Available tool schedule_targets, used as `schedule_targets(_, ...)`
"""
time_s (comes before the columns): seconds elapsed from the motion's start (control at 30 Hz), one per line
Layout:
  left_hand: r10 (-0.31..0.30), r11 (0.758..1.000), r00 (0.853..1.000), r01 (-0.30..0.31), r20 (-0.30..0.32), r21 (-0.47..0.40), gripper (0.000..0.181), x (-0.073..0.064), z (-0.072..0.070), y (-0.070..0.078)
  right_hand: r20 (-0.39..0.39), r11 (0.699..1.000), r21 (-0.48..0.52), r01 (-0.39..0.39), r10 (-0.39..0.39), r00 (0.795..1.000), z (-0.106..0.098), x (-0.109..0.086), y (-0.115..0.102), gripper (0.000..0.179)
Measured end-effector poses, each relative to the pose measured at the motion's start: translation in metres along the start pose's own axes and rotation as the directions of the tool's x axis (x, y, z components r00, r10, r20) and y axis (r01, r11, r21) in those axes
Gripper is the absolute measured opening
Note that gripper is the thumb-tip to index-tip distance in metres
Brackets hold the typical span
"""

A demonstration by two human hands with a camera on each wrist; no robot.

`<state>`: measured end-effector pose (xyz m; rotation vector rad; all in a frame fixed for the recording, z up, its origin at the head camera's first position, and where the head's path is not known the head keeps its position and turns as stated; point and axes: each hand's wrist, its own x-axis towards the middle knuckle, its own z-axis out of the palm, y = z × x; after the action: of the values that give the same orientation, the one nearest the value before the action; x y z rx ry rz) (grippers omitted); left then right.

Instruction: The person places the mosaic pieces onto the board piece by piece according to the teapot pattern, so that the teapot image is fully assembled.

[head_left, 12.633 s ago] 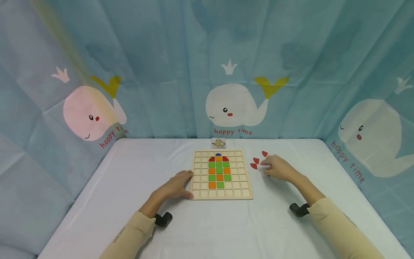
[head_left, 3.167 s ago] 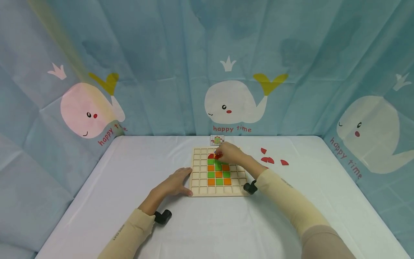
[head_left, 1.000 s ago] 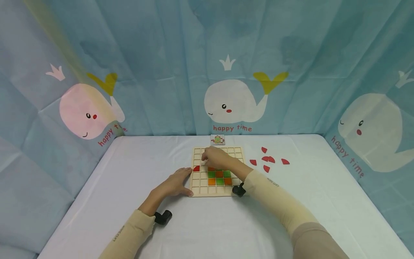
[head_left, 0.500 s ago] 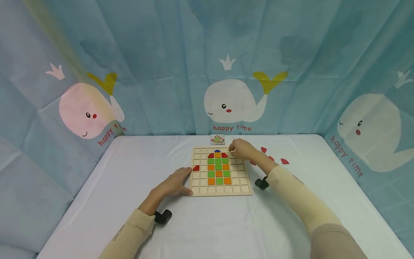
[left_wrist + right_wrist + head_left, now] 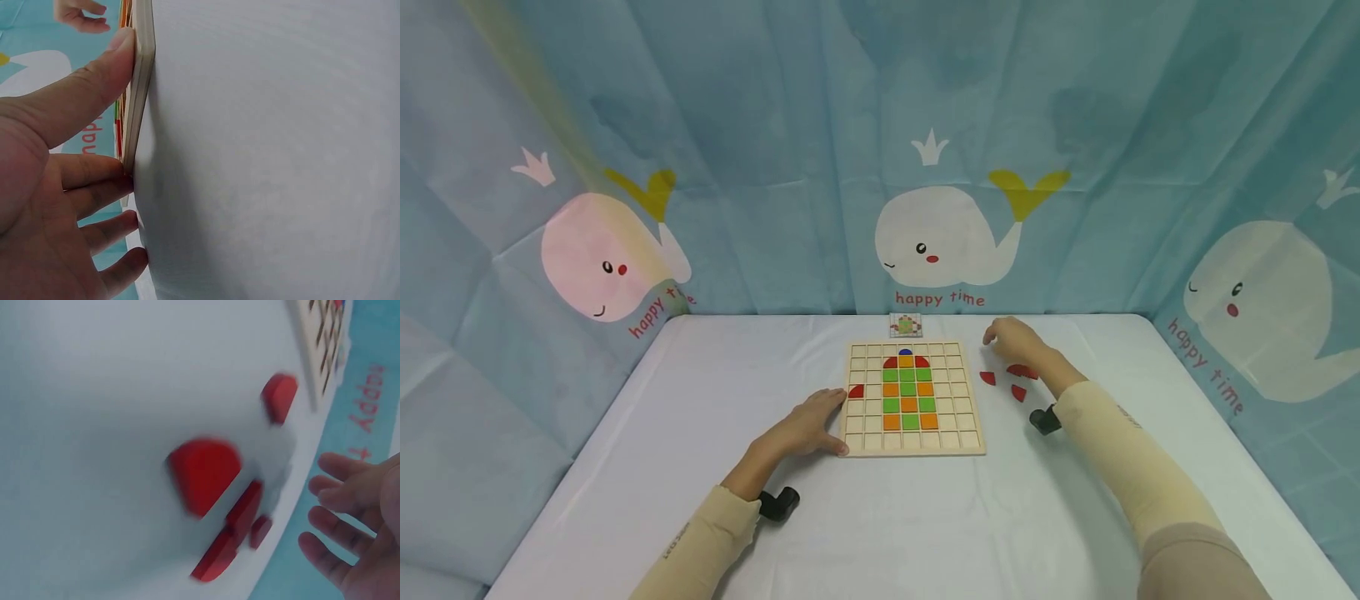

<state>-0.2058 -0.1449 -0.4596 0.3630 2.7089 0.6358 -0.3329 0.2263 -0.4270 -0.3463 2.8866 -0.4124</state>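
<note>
A wooden grid board (image 5: 951, 442) lies on the table, its middle columns filled with green and orange square tiles. Red quarter-circle pieces and a blue rounded piece (image 5: 906, 352) top the pattern. One more red quarter-circle tile (image 5: 857, 391) sits by the board's left edge. My left hand (image 5: 808, 423) rests against that edge, thumb near the front corner; the left wrist view shows its spread fingers (image 5: 103, 231) touching the board and table. My right hand (image 5: 1017, 340) hovers over loose red quarter-circle pieces (image 5: 203, 472), fingers loosely bent, holding nothing. The hand hides part of these pieces.
A small pattern card (image 5: 906, 325) lies behind the board. The white-covered table (image 5: 880, 525) is enclosed by a blue curtain (image 5: 775, 250) printed with whales, at the back and sides.
A red quarter-circle tile has appeared at the board's left side since about three seconds ago. My right hand has since moved rightward off the board to the loose pieces. My left hand stays put.
</note>
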Motion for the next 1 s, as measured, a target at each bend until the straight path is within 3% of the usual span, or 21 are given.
schedule_targets(0.23,0.001,1.000,1.000,-0.001,0.004,-0.007,0.097,-0.001,0.000,0.000,0.053,0.996,-0.029,-0.081,0.082,0.995,0.000,-0.002,0.026,0.028)
schedule_targets(0.5,0.011,1.000,1.000,-0.011,-0.010,-0.006,0.097,-0.001,-0.001,0.001,0.089,0.993,-0.023,-0.113,0.114,0.989,-0.003,-0.007,0.046,0.027)
schedule_targets(0.7,0.007,1.000,1.000,-0.007,-0.010,-0.001,0.097,-0.001,0.000,-0.001,0.064,0.991,-0.010,-0.136,0.137,0.989,-0.002,-0.010,0.049,0.027)
schedule_targets(1.0,0.011,1.000,1.000,-0.011,-0.014,0.000,0.098,0.001,0.003,-0.003,0.047,0.996,-0.017,-0.088,0.089,0.995,-0.004,-0.014,0.043,0.029)
